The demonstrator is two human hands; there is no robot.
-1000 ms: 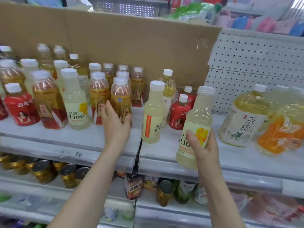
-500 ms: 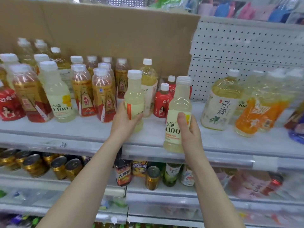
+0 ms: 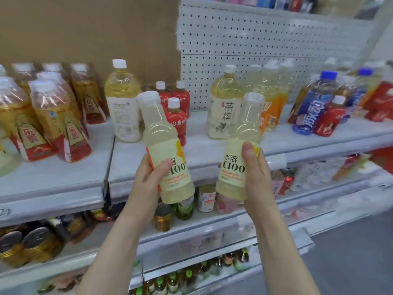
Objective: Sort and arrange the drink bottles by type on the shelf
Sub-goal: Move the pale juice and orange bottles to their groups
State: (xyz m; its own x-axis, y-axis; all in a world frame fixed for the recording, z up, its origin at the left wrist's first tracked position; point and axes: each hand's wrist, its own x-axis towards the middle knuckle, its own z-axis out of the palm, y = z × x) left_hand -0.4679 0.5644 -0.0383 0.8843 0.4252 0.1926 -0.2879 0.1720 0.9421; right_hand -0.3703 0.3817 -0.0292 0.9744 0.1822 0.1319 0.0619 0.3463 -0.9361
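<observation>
A: Where does the single view sit?
B: On the head, facing forward and down, close to the shelf (image 3: 204,150).
A: Level?
B: Seemingly tilted; the blurred edges make that unsure.

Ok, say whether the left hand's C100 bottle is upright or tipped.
Tipped: the C100 bottle leans, cap left of its base, in the left hand.

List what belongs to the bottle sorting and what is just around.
Job: left hand gripping left C100 bottle; right hand gripping right C100 bottle; amber bottles; red bottles; shelf.
Around: cans below; cardboard; pegboard.
</observation>
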